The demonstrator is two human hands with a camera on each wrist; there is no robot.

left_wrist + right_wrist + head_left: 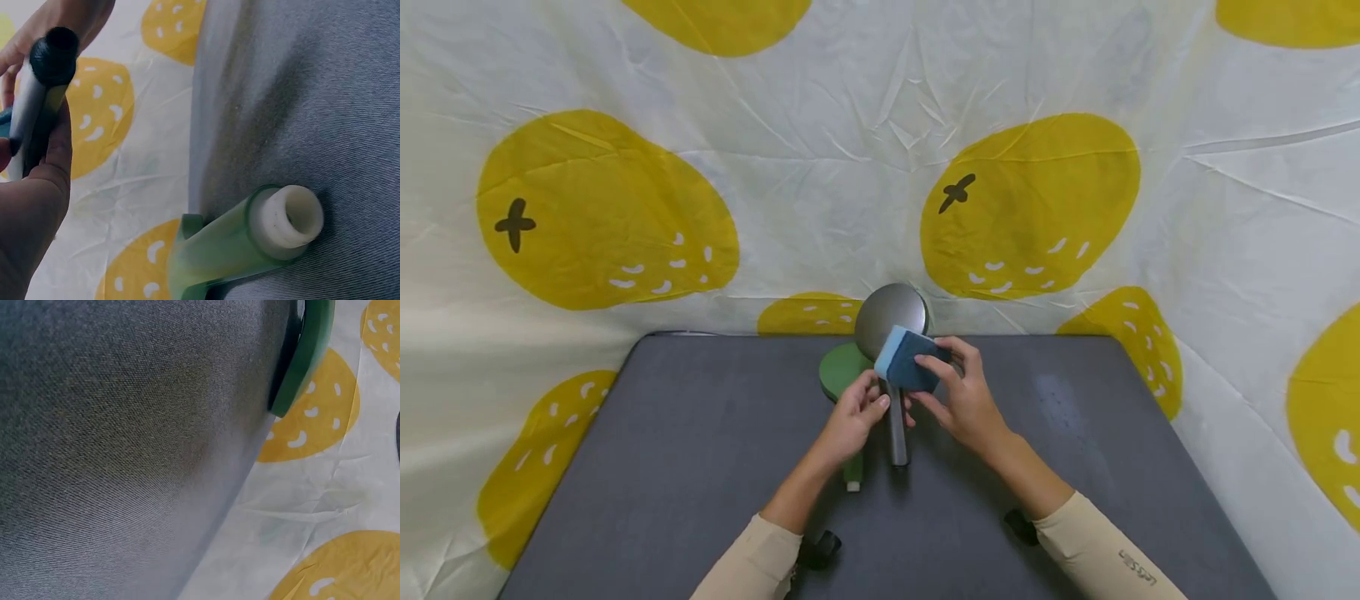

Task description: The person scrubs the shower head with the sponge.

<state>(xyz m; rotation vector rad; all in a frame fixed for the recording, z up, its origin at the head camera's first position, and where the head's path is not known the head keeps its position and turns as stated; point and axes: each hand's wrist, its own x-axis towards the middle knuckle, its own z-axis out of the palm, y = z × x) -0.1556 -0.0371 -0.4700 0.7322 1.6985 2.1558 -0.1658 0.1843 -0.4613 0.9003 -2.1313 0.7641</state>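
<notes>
My left hand (852, 419) grips the handle of a grey shower head (883, 318), held above the table with its round, shiny head away from me. In the left wrist view, the black hollow end of that grey handle (37, 115) points toward the camera. Between the thumb and fingers of my right hand (972, 402) is a two-tone blue sponge (910, 360), in front of the neck of the grey shower head; whether they touch I cannot tell. A green shower head (841, 368) with a white threaded end (290, 219) lies on the table below my left hand.
The dark grey table (715, 433) reaches back to a white curtain (820, 208) printed with yellow fruit. A faint pale patch (1063, 404) marks the tabletop at right. Black wrist devices (822, 550) show below both forearms.
</notes>
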